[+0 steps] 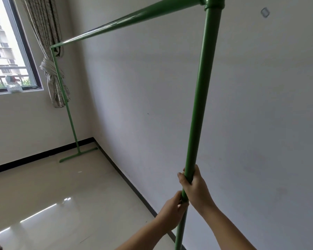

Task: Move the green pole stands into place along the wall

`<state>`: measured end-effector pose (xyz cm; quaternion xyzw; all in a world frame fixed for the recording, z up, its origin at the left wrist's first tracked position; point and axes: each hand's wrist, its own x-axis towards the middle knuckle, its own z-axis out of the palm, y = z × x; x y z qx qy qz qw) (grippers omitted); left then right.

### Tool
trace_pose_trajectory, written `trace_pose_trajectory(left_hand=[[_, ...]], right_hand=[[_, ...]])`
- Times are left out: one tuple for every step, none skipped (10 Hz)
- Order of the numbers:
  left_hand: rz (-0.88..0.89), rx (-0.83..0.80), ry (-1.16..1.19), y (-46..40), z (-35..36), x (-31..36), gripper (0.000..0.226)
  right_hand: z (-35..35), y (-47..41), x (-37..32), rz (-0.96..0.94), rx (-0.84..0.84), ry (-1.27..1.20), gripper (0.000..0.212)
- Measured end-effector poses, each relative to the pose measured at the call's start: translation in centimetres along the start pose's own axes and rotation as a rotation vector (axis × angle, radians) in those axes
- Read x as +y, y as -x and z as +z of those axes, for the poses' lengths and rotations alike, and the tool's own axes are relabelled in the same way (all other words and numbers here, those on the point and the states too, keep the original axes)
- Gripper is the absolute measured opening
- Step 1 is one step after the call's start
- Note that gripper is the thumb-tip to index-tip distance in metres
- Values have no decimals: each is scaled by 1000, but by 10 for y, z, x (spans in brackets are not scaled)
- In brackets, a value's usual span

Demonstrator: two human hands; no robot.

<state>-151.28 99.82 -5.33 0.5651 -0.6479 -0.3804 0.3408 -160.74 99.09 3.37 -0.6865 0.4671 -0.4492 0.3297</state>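
Hands: right hand (194, 184) wrapped around the near upright of the green metal pole stand (200, 105); left hand (172, 207) grips it just below.
Stand: beside the white wall (170, 87), far T-shaped foot (78, 155) on the glossy tiled floor (61, 186) at the corner.
Surroundings: tied patterned curtain (51, 69) behind the far upright, window (5, 51) beside it.

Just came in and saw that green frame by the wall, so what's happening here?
A person grips the near upright pole of a green rack with both hands: the right hand above, the left hand just below it. A top bar runs to the far upright, whose foot rests on the floor near the corner, below the tied curtain. The rack stands close along the white wall.
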Motion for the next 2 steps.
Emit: trace_pose_trajectory(left_hand=[[4, -25, -65, 2, -4, 4, 32], [43, -24, -16, 8, -16, 1, 48]], right_hand=[[-12, 5, -5, 55, -94, 1, 36], [-39, 13, -11, 33, -72, -11, 54]])
